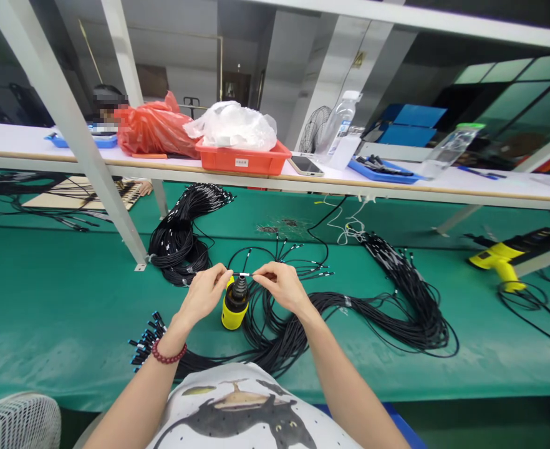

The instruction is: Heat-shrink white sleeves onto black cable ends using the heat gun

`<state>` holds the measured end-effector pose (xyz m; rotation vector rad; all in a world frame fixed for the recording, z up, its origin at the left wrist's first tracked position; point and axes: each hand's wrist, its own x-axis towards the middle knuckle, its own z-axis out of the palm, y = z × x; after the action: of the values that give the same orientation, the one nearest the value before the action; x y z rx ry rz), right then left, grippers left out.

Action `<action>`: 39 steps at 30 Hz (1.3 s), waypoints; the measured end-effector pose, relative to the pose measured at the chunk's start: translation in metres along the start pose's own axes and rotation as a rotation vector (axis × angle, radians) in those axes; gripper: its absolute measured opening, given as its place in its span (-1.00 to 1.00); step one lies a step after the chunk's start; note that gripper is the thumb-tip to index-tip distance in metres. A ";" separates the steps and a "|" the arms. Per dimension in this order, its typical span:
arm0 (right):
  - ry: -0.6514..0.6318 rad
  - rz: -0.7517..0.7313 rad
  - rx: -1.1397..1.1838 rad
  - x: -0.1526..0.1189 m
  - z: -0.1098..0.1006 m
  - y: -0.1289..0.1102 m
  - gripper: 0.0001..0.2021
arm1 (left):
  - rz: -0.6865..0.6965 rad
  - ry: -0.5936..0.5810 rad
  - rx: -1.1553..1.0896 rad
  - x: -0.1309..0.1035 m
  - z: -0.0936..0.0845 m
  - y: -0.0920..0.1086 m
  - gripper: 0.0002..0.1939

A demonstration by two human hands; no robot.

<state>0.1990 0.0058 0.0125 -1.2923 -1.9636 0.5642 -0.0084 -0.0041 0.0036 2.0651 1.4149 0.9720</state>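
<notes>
Between my two hands a thin black cable with a white sleeve [244, 274] is stretched level. My left hand [206, 288] pinches it left of the sleeve, and my right hand [282, 285] pinches it on the right. Just under the sleeve stands a yellow and black heat gun [235, 305], upright, its dark nozzle pointing up at the cable. Whether the nozzle touches the cable I cannot tell. A long bundle of black cables [279, 343] lies behind and under my forearms, with blue-tipped ends [148, 340] near my left wrist.
More cable bundles lie at the left [181, 237] and right [410, 305]. Another yellow heat gun [502, 262] rests far right. Above the green bench mat [88, 293] runs a shelf [163, 166] with a red bin [244, 161], phone and bottles. A person's hand [144, 187] shows behind.
</notes>
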 end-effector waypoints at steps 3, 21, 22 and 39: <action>0.003 -0.006 0.021 0.000 0.001 -0.001 -0.89 | -0.014 -0.033 0.057 0.000 -0.001 0.002 -0.55; -0.003 -0.030 -0.030 -0.001 -0.001 0.003 -0.89 | 0.018 0.034 -0.064 -0.001 0.004 -0.002 -0.67; 0.002 -0.029 -0.026 -0.001 -0.002 0.003 -0.89 | 0.010 0.026 -0.058 -0.001 0.004 -0.001 -0.62; -0.008 -0.044 -0.067 -0.002 0.001 -0.004 -0.83 | 0.002 0.074 -0.033 -0.002 0.003 -0.001 -0.58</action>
<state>0.1963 0.0028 0.0139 -1.2859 -2.0279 0.4867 -0.0076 -0.0060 0.0005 2.0257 1.4240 1.0751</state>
